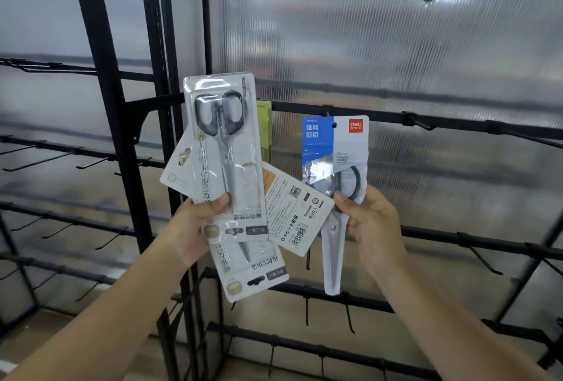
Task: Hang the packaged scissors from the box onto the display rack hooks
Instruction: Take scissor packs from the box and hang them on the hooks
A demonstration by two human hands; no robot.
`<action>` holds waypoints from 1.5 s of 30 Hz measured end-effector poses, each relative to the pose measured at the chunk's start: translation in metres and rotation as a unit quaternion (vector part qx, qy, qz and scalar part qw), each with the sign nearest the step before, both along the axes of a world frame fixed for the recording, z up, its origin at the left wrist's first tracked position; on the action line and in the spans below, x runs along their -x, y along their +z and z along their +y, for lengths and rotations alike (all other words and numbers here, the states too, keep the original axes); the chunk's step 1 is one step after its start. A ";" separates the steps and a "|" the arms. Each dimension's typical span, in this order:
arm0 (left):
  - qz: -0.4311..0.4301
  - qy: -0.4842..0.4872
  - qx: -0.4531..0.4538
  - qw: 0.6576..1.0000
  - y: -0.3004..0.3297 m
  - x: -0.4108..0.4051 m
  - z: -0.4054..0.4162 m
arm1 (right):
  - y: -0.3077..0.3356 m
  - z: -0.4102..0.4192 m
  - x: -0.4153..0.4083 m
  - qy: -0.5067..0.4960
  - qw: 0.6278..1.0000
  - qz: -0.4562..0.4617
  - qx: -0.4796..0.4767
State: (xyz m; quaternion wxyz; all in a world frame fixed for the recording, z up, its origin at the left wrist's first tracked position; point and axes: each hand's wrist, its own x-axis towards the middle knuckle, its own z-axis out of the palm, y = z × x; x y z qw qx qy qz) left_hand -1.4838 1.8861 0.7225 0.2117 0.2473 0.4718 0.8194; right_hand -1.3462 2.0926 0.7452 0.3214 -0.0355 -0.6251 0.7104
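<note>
Scissors pack hangs on hook, light, stiff; right hand fingers pinch low end. Left hand grasps slippery pack bunch.

Glossy clear plastic on the scissors packs — matt black metal rack, ribbed translucent plastic panel

Green-yellow package on the rail: largely concealed behind the grey-handled blister pack; print unreadable. Fanned packs in the left hand: the rear ones overlapped one another, their small text too fine to read, and the fingers were hidden behind the cards. Blue-labelled scissors pack: lower handles covered by the right hand; both forearms were cut off by the bottom edge.
</note>
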 end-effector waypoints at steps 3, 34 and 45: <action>-0.002 -0.004 0.000 1.000 0.002 0.000 -0.003 | 0.002 -0.003 0.000 -0.002 1.000 0.000 0.000; -0.017 0.000 0.005 1.000 0.010 0.002 -0.001 | 0.010 0.011 0.043 -0.058 0.989 -0.053 0.123; -0.036 0.001 -0.008 0.999 0.005 0.008 0.004 | 0.004 0.003 0.024 -0.050 0.994 -0.023 0.098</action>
